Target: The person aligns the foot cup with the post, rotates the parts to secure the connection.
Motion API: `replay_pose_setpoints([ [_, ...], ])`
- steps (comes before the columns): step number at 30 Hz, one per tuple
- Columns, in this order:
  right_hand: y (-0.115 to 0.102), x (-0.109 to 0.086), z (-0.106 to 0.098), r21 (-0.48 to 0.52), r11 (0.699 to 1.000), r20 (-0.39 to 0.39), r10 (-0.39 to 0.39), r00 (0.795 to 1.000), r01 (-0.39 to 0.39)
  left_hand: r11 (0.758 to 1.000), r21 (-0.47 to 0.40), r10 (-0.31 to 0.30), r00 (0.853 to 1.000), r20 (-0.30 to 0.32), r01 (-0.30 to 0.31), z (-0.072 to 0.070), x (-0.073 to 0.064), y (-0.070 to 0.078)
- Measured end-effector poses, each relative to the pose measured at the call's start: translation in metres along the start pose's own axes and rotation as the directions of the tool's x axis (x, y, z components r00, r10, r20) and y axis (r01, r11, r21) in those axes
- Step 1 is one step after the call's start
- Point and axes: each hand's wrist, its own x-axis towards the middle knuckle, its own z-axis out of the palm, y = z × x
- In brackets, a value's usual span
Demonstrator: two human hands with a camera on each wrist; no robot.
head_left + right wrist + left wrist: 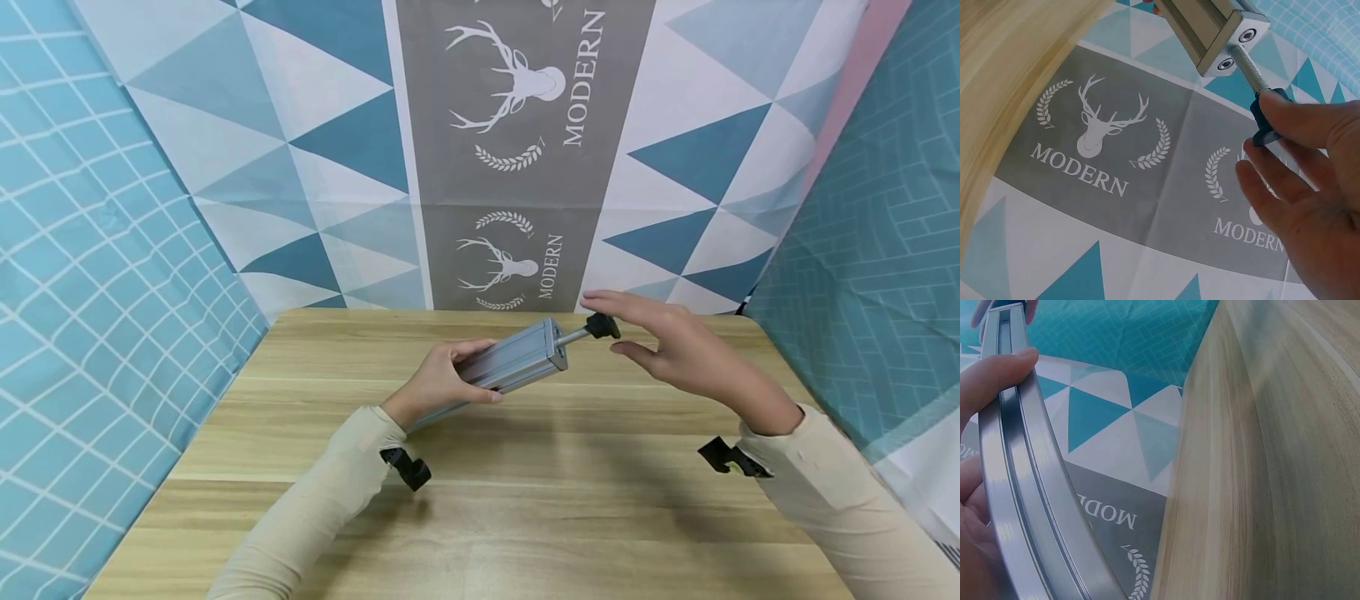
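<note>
My left hand [444, 379] grips a silver aluminium profile bar [517, 358] around its body, thumb on one side and fingers on the other. Above the table, the bar slants up to the right. In the left wrist view, the bar's long grooved face [1035, 481] runs past the thumb. From its end plate [1235, 47], fitted with two screws, a threaded rod [1249, 70] sticks out and carries a black knob [602, 326]. My right hand [678, 350] is at this knob, fingers extended and spread from the thumb; in the right wrist view the thumb overlaps the knob.
A wooden table [480, 517] lies beneath both hands. Behind it hangs a patterned cloth [510, 167] with triangles and deer heads. Blue cloths stand at the left [90, 250] and right [870, 267]. Each sleeve carries a small black mount [408, 468].
</note>
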Motion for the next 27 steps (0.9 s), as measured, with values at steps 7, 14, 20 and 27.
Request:
replay_pose_setpoints([
  [7, -0.0037, 0.0023, -0.0003, 0.043, 0.993, -0.056, 0.109, 0.992, -0.107, 1.000, -0.003, -0.004, 1.000, 0.004, 0.004, -0.0003, -0.0019, 0.0013],
  [14, -0.0051, 0.0038, 0.0025, 0.125, 0.934, -0.039, 0.341, 0.939, -0.334, 1.000, -0.017, 0.008, 1.000, 0.009, -0.007, 0.0006, -0.0014, 0.0017],
  [20, -0.0010, 0.0010, 0.0004, 0.081, 0.975, -0.047, 0.211, 0.976, -0.207, 1.000, -0.017, -0.009, 1.000, 0.006, 0.009, -0.0002, -0.0017, 0.0019],
  [27, -0.0001, 0.0012, -0.0031, -0.003, 0.999, 0.031, -0.051, 0.998, 0.051, 1.000, -0.004, -0.005, 1.000, 0.003, 0.005, -0.0020, -0.0016, 0.0007],
])
